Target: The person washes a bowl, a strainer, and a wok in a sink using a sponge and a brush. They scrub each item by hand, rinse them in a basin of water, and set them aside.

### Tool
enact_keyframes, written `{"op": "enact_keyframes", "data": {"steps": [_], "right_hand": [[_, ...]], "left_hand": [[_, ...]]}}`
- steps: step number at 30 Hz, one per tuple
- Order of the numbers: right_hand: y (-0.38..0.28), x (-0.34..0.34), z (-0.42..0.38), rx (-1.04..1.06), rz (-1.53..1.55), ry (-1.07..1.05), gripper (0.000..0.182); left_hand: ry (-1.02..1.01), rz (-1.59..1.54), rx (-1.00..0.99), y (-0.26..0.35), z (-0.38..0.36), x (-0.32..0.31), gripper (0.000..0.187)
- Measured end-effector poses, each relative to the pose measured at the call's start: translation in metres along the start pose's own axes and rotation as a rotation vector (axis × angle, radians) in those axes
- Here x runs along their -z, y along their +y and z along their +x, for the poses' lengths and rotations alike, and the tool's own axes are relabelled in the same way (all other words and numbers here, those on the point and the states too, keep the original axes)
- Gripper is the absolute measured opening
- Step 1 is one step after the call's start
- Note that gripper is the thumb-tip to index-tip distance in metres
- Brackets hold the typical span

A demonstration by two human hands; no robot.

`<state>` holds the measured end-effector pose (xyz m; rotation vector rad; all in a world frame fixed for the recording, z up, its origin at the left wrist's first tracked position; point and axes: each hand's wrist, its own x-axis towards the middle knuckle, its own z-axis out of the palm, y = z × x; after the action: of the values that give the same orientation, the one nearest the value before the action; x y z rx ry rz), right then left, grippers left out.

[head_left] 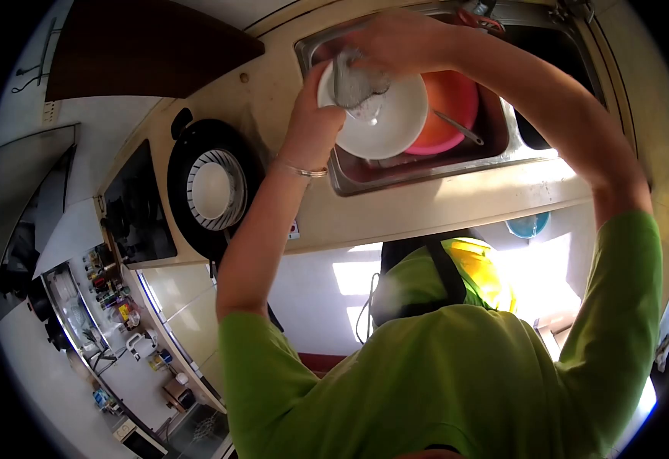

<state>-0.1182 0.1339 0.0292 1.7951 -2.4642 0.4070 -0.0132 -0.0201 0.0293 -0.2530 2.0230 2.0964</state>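
My left hand (320, 116) grips the rim of a white bowl (397, 126) at its left side, with the thumb on the edge. The bowl is tilted over the steel sink. Smeared by motion, my right hand (395, 44) presses a pale grey scrubbing cloth (355, 83) against the bowl's upper left inside; its fingertips are partly hidden. White foam (368, 112) shows just below the cloth. Right of the bowl, partly covered by it, sits a pink basin (466, 98) with orange-looking contents. A metal utensil handle (460, 127) sticks out over the basin.
On the counter to the left is a black pan (180, 164) with a striped bowl (223, 213) in it. The sink's steel rim (395, 182) borders the work area. A faucet (481, 9) stands behind, and a blue basin (529, 225) is below the counter.
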Motion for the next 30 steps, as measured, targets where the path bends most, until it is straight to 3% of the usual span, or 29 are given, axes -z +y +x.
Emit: {"op": "enact_keyframes", "data": {"steps": [1, 2, 4, 6, 7, 11, 13, 15, 17, 19, 21, 22, 24, 25, 27, 30], "right_hand": [[0.006, -0.006, -0.004, -0.147, 0.15, 0.214, 0.028], [0.008, -0.015, -0.008, -0.138, 0.147, 0.219, 0.028], [0.005, -0.033, -0.015, -0.334, 0.371, 0.581, 0.024], [-0.013, -0.051, -0.025, -0.766, 0.58, 0.428, 0.03], [-0.033, -0.048, -0.026, -0.935, 0.736, 0.457, 0.034], [-0.065, -0.088, -0.025, -1.235, 0.975, 0.623, 0.037], [-0.058, -0.093, -0.027, -1.218, 0.973, 0.658, 0.036], [-0.04, -0.087, -0.034, -0.962, 0.744, 0.509, 0.035], [-0.018, -0.074, -0.035, -0.902, 0.687, 0.338, 0.033], [0.004, -0.059, -0.034, -0.58, 0.319, 0.262, 0.029], [0.01, -0.04, -0.025, -0.315, 0.158, 0.246, 0.028], [0.009, -0.029, -0.019, -0.315, 0.161, 0.242, 0.028], [0.007, -0.008, -0.004, -0.017, 0.023, -0.054, 0.023], [0.001, 0.002, 0.006, -0.015, 0.025, -0.057, 0.023], [-0.014, 0.013, 0.017, 0.248, -0.192, -0.295, 0.02], [-0.012, 0.014, 0.019, 0.24, -0.152, -0.202, 0.02]], "left_hand": [[0.004, 0.002, -0.009, 0.001, 0.002, 0.0, 0.063], [0.092, -0.146, -0.102, 0.0, 0.003, -0.003, 0.063], [0.228, -0.312, -0.261, -0.009, 0.008, -0.011, 0.063], [0.318, -0.405, -0.307, -0.016, 0.013, -0.023, 0.064], [0.405, -0.502, -0.344, -0.018, 0.016, -0.029, 0.064], [0.464, -0.602, -0.362, -0.033, 0.02, -0.037, 0.066], [0.452, -0.529, -0.349, -0.042, 0.02, -0.034, 0.066], [0.443, -0.455, -0.344, -0.043, 0.017, -0.032, 0.067], [0.334, -0.298, -0.232, -0.039, 0.012, -0.029, 0.067], [0.271, -0.208, -0.155, -0.036, 0.009, -0.023, 0.065], [0.204, -0.118, -0.078, -0.031, 0.006, -0.017, 0.064], [0.119, -0.046, 0.001, -0.022, 0.005, -0.015, 0.065], [0.035, 0.024, 0.084, -0.005, 0.004, -0.011, 0.065], [-0.077, 0.163, 0.153, 0.004, 0.005, -0.009, 0.064], [-0.192, 0.302, 0.225, 0.006, 0.007, -0.007, 0.064], [-0.194, 0.379, 0.185, -0.002, 0.01, -0.002, 0.062]]}}
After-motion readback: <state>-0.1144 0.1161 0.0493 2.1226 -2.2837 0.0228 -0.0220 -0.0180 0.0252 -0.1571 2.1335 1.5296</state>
